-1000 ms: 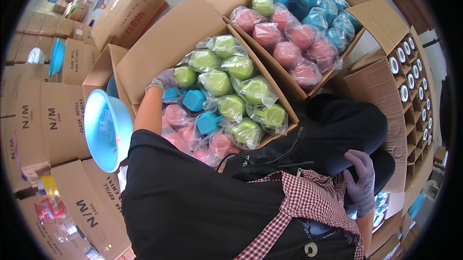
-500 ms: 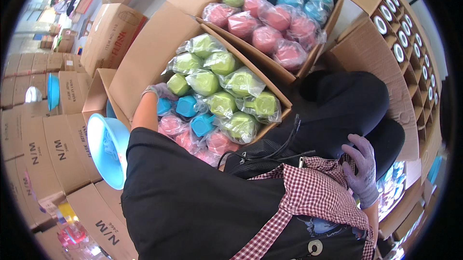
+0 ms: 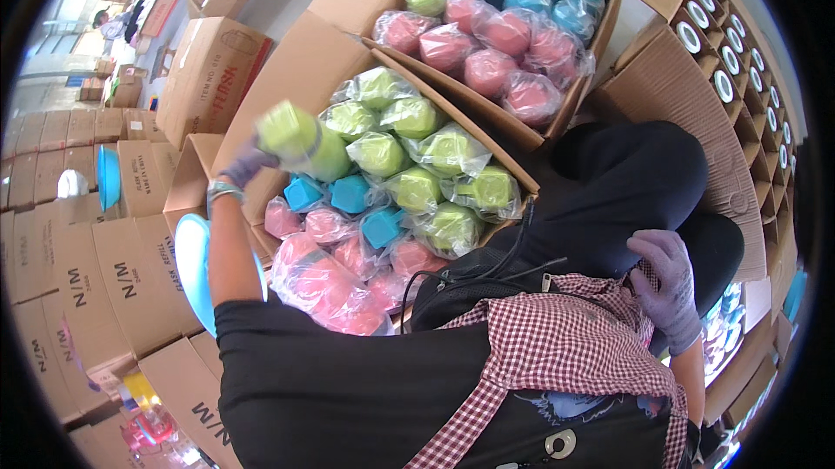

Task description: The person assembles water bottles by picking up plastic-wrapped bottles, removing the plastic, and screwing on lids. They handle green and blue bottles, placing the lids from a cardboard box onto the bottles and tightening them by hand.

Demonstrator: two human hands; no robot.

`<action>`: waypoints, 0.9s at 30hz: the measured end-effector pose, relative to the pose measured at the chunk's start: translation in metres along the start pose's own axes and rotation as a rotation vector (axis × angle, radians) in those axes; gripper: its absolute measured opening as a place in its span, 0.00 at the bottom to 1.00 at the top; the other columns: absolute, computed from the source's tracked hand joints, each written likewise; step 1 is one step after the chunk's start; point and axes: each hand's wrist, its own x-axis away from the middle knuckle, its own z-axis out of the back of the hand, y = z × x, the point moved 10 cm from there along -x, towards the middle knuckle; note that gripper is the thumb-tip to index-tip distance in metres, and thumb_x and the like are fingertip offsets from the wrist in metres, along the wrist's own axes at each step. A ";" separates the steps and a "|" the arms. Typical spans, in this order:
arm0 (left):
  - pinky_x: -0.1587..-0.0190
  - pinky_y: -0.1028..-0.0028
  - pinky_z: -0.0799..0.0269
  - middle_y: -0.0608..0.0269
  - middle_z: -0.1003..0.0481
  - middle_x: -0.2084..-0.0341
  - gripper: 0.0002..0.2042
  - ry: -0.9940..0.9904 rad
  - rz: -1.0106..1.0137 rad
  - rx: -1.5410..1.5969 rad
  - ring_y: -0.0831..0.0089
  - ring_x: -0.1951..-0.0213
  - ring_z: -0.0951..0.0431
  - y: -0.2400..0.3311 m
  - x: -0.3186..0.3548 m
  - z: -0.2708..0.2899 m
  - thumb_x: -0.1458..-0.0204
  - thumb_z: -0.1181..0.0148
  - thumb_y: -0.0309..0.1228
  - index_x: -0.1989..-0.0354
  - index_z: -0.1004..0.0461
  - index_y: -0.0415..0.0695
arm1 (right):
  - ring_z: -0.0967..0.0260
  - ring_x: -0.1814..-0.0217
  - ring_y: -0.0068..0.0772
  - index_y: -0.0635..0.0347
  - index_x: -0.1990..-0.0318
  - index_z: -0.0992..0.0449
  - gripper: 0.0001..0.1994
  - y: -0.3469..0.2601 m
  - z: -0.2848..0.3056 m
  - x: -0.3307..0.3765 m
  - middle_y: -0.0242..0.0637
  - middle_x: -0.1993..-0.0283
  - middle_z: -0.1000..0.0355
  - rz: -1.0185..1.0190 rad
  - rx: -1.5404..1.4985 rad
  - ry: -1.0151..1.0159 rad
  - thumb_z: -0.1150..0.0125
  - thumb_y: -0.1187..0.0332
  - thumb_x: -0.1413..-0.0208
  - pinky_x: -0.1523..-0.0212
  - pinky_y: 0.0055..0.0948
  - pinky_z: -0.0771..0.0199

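Note:
My gloved left hand [image 3: 248, 163] is closed around the lower end of a light green plastic flask [image 3: 304, 140], tilted and slightly blurred, with clear film about it. It is raised over the left part of an open cardboard box [image 3: 448, 104]. In that box lie several bagged green flasks [image 3: 380, 154], blue ones [image 3: 350, 194] and pink ones [image 3: 329, 226]. A larger bagged pink flask [image 3: 322, 285] lies at the near edge. My gloved right hand [image 3: 668, 282] rests by my lap beside the checked apron [image 3: 557, 330], fingers loosely bent and apart, holding nothing.
Behind stands a second box [image 3: 522, 134] of bagged pink and blue flasks. On the right, a divided carton [image 3: 744, 113] holds white-rimmed cylinders. A blue basin [image 3: 193, 269] sits left, beside stacked cartons [image 3: 113, 278]. Farther back is another person [image 3: 111, 26].
My left hand has come up out of the box with a green flask now in it. The right hand's fingers have curled in more. The view has shifted slightly.

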 end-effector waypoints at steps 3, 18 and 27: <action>0.55 0.74 0.25 0.66 0.20 0.64 0.23 0.152 -0.203 0.047 0.76 0.63 0.22 0.167 0.108 0.028 0.64 0.41 0.19 0.53 0.21 0.36 | 0.27 0.47 0.49 0.58 0.51 0.22 0.21 -0.003 0.011 -0.015 0.45 0.48 0.26 -0.041 -0.119 0.025 0.36 0.76 0.57 0.44 0.41 0.26; 0.46 0.62 0.26 0.52 0.21 0.56 0.16 -0.312 -1.916 -0.551 0.54 0.51 0.21 0.468 0.329 -0.439 0.59 0.44 0.19 0.58 0.20 0.40 | 0.32 0.32 0.38 0.64 0.28 0.42 0.46 0.086 0.086 0.049 0.44 0.30 0.34 0.019 -1.659 0.623 0.37 0.37 0.43 0.32 0.40 0.33; 0.30 0.58 0.42 0.48 0.45 0.30 0.52 -0.569 -1.451 0.132 0.54 0.30 0.40 0.492 0.246 -0.600 0.54 0.25 0.55 0.27 0.45 0.37 | 0.35 0.32 0.52 0.62 0.26 0.52 0.52 0.096 0.031 0.124 0.56 0.34 0.38 -0.357 -0.448 0.939 0.22 0.60 0.54 0.30 0.42 0.36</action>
